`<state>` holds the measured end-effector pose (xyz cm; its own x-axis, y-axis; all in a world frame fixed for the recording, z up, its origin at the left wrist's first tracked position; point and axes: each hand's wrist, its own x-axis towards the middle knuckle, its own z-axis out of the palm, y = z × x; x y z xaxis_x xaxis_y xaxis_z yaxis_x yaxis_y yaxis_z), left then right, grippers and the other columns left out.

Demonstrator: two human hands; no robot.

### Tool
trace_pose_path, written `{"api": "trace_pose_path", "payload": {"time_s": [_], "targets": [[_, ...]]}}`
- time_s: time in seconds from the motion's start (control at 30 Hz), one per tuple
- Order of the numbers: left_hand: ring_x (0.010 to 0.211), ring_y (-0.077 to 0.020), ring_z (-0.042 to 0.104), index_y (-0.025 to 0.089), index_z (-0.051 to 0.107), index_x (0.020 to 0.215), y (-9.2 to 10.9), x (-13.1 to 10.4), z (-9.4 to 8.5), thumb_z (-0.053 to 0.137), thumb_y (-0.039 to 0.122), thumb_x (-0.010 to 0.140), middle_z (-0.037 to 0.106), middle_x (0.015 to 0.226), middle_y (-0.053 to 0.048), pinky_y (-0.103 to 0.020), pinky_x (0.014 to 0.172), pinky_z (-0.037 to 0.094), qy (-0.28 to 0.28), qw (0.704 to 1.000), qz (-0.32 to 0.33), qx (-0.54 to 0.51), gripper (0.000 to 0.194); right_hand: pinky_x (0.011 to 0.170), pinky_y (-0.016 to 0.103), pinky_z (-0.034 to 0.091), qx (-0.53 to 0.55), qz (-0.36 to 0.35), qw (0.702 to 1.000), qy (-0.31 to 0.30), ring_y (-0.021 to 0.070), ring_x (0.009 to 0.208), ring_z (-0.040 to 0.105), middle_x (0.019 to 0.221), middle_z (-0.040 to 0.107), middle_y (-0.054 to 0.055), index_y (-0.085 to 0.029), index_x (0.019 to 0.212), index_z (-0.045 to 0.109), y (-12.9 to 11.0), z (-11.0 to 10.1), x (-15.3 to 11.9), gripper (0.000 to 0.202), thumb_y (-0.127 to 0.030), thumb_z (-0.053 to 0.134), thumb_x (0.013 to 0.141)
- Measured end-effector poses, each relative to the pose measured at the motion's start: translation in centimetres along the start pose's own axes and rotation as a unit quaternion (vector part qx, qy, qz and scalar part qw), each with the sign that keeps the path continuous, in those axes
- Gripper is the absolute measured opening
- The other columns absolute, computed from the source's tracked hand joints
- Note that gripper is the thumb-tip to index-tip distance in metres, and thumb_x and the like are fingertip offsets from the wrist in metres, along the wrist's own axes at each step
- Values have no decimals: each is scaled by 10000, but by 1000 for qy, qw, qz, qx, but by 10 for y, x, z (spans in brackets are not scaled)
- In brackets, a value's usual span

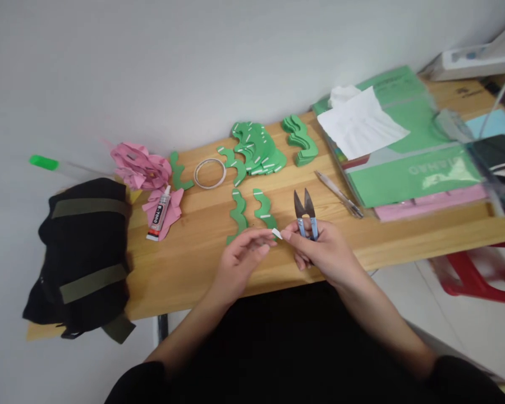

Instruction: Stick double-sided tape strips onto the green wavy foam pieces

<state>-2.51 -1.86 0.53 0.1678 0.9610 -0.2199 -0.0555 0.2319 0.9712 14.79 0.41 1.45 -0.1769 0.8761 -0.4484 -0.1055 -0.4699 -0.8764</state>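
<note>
In my right hand (pixel 320 247) I hold blue-handled thread snips (pixel 307 216), their dark blades pointing away from me and spread apart. The same hand's thumb and index finger pinch one end of a small white strip (pixel 276 233), which looks like tape. My left hand (pixel 244 255) reaches its index fingertip to the strip's other end, its thumb held apart from the fingers. Just beyond my hands lie two wavy green cutouts, the left one (pixel 238 210) and the right one (pixel 261 207), both with white strips on them. My left fingers partly cover their near ends.
Behind are a tape roll (pixel 196 175), a pile of green pieces (pixel 256 148) with white strips, and a green stack (pixel 298 140). A pen (pixel 339 193) and green packs (pixel 412 174) lie right. Pink pieces (pixel 138 163), a glue tube (pixel 159 216) and a black bag (pixel 88 241) are left.
</note>
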Motion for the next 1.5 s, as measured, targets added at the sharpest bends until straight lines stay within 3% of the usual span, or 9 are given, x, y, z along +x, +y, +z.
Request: {"api": "trace_pose_path", "payload": {"time_s": [0.2, 0.43, 0.67, 1.07, 1.5], "targets": [[749, -168, 721, 170, 684, 849, 5, -1, 14, 740, 283, 759, 757, 787, -32, -339, 784, 584, 79, 996, -26, -15, 155, 355, 219, 386, 24, -41, 998, 43, 85, 312, 424, 394, 436, -109, -183, 828, 633, 19, 7, -18, 348, -510, 725, 752], [678, -115, 662, 162, 687, 759, 15, 5, 8, 763, 217, 698, 712, 706, 9, -276, 715, 550, 89, 994, -1, -63, 112, 354, 215, 349, -14, -32, 999, 36, 86, 324, 371, 416, 358, -129, -183, 1043, 615, 31, 5, -36, 418, -547, 642, 840], [671, -114, 671, 139, 720, 738, 30, 4, -2, 791, 215, 682, 729, 700, -16, -242, 641, 525, 23, 986, -67, -153, 118, 393, 228, 234, -79, -80, 994, -2, 85, 426, 281, 524, 300, -76, -196, 825, 581, 40, 5, -42, 553, -711, 399, 910], [633, -102, 669, 148, 749, 692, 40, 2, 9, 759, 146, 690, 731, 656, -4, -251, 679, 536, 23, 985, -75, -151, 10, 407, 223, 210, -60, -100, 993, 19, 73, 451, 275, 538, 313, -68, -200, 740, 538, 36, 15, -41, 505, -682, 498, 886], [606, -89, 664, 142, 758, 673, 42, 7, 8, 739, 106, 696, 734, 636, -7, -229, 673, 536, 28, 987, -92, -129, 46, 403, 222, 177, -46, -89, 995, 27, 67, 450, 248, 529, 289, -73, -202, 692, 506, 32, 16, -39, 513, -685, 529, 866]]}}
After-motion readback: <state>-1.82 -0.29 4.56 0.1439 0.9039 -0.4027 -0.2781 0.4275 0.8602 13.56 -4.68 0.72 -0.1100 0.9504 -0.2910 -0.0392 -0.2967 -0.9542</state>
